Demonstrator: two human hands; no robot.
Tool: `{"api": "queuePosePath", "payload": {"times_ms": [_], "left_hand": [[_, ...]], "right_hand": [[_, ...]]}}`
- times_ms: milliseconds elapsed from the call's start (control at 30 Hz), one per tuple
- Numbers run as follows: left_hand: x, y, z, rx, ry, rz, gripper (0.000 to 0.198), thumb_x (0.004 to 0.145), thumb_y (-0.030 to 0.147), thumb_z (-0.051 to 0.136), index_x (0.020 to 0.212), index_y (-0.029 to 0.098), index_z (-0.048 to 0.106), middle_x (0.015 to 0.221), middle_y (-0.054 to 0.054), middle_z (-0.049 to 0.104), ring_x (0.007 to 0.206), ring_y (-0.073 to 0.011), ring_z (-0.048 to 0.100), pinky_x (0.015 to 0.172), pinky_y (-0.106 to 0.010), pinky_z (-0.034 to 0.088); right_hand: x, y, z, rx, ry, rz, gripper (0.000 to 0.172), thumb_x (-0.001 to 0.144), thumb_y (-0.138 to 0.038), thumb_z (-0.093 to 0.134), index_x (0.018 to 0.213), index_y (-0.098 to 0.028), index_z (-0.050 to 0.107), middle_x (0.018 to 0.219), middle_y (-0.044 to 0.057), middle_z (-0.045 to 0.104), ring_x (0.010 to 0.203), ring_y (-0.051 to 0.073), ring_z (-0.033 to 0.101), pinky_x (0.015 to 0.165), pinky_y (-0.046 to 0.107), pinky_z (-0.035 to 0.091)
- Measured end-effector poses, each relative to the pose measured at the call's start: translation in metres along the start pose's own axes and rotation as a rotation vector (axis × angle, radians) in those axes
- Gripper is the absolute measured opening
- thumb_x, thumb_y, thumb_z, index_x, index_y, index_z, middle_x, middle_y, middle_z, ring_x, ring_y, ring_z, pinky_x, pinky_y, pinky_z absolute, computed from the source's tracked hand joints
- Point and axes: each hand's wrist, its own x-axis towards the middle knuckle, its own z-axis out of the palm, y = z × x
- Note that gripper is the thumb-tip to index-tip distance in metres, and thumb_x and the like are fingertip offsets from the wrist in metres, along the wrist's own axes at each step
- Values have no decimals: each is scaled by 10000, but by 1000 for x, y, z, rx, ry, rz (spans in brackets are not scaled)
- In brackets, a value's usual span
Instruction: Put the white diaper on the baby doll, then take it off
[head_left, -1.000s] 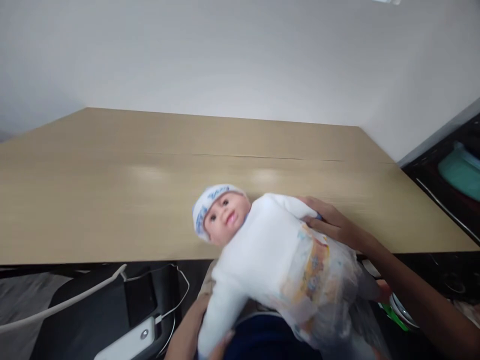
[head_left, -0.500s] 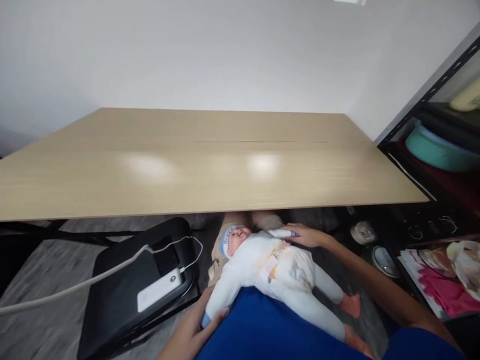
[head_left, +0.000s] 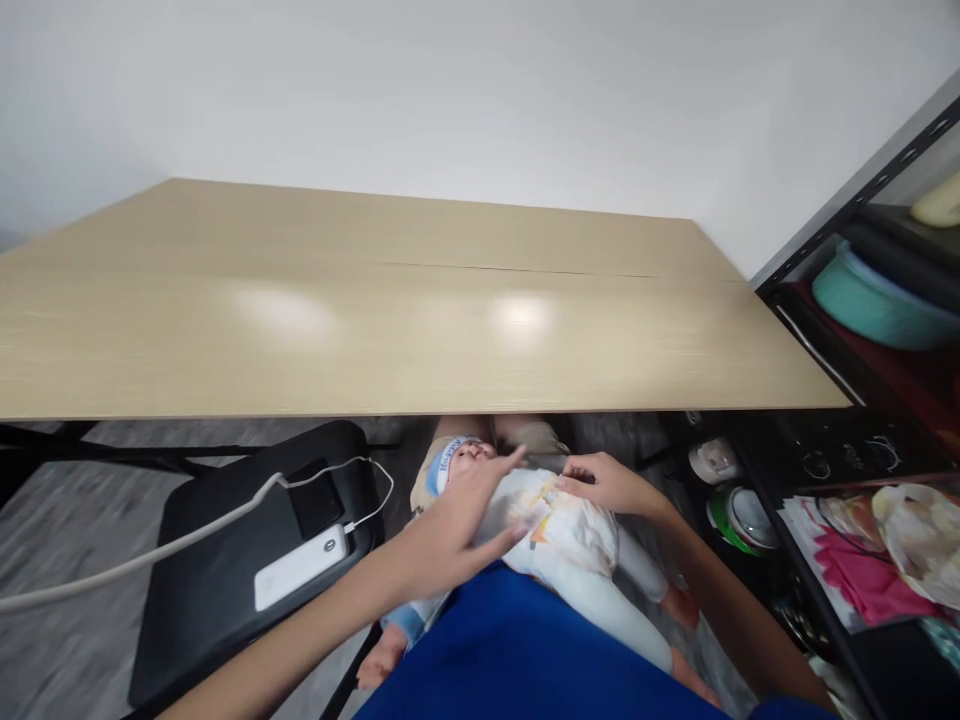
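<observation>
A doll (head_left: 581,545) in a white suit, a printed diaper (head_left: 570,525) and a blue-and-white cap (head_left: 441,463) lies on its back across the person's lap, on blue cloth (head_left: 525,650). It is below the near edge of the tabletop (head_left: 375,330), with its head toward the tabletop and its legs stretched to the right. The left hand (head_left: 457,520) reaches over the doll's chest, released, fingers straight and spread, the fingertips near the doll's face. The right hand (head_left: 609,482) lies at the far side of the doll with its fingers bent onto the diaper's upper edge; whether they pinch it I cannot tell. Left of the lap stands a black chair (head_left: 210,590) carrying a white power bank (head_left: 300,568) and a dark phone (head_left: 316,500), with a white cable (head_left: 150,555) running off to the left. At the right a dark shelf (head_left: 847,175) holds a teal basin (head_left: 877,298), with bowls (head_left: 739,515) and pink cloth (head_left: 847,560) lower down.
</observation>
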Motion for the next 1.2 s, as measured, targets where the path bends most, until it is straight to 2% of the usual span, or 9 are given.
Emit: {"api": "queuePosePath", "payload": {"times_ms": [100,167,333,533,667,800,900,1100,1200], "left_hand": [[57,5,23,-86,-153,148,432,1135,525,574,1477,286,688,1431,-110,750,1316,-307,677,1151,-469,529],[70,7,33,-136,-190,167,322,1155,462,543,1316,259,735,1287,-92,779,1226,-279,684,1116,-436,517],[50,5,32,-257,-117,155,239,1145,402,582,1226,234,733,1234,-73,780,1159,-249,679,1090,-401,483],[35,-9,34,-371,-33,93,182,1095,408,718,1099,232,763,1188,-61,799,1164,-241,695,1069,-377,483],[37,-8,37,-407,-19,64,212,1075,426,753,1027,219,762,1117,-55,798,1110,-232,695,1026,-362,493],[36,-6,36,-392,-18,54,193,1104,408,710,1063,224,752,1087,-46,774,1091,-228,668,1018,-360,484],[33,-7,38,-383,-4,69,157,1120,378,680,1101,231,732,1127,-48,764,1108,-228,655,1032,-366,480],[27,-7,38,-332,0,88,166,1101,359,706,1223,261,764,1233,-65,764,1190,-247,656,1074,-394,479],[28,-6,38,-316,-2,127,145,1091,358,722,1176,268,796,1261,-64,781,1226,-253,661,1098,-402,477]], "right_hand": [[5,12,0,-10,12,15,385,1010,-514,679,819,-183,727,788,0,732,754,174,620,674,285,417],[6,17,0,16,17,10,359,998,-454,671,763,-185,696,729,-16,690,712,158,588,646,276,391],[4,25,5,31,103,-26,347,1019,-455,649,849,-179,771,778,12,746,741,174,636,690,283,441],[11,49,6,-56,300,27,396,1042,-523,622,870,-196,764,815,43,801,784,219,707,742,318,500],[7,38,7,-10,359,-25,338,1079,-485,600,1071,-210,796,1021,84,843,952,251,772,889,371,587],[-1,3,12,12,235,-239,266,1107,-412,619,1228,-252,794,1252,93,819,1203,259,744,1102,418,569],[-1,-14,15,-14,92,-341,253,1113,-380,634,1288,-244,755,1326,98,787,1303,260,697,1166,436,532],[7,-14,17,-46,50,-349,218,1142,-286,567,1291,-233,718,1322,87,774,1290,233,691,1172,417,516],[6,-11,21,-38,61,-345,235,1151,-255,518,1262,-233,724,1302,87,771,1276,226,691,1169,411,522]]}}
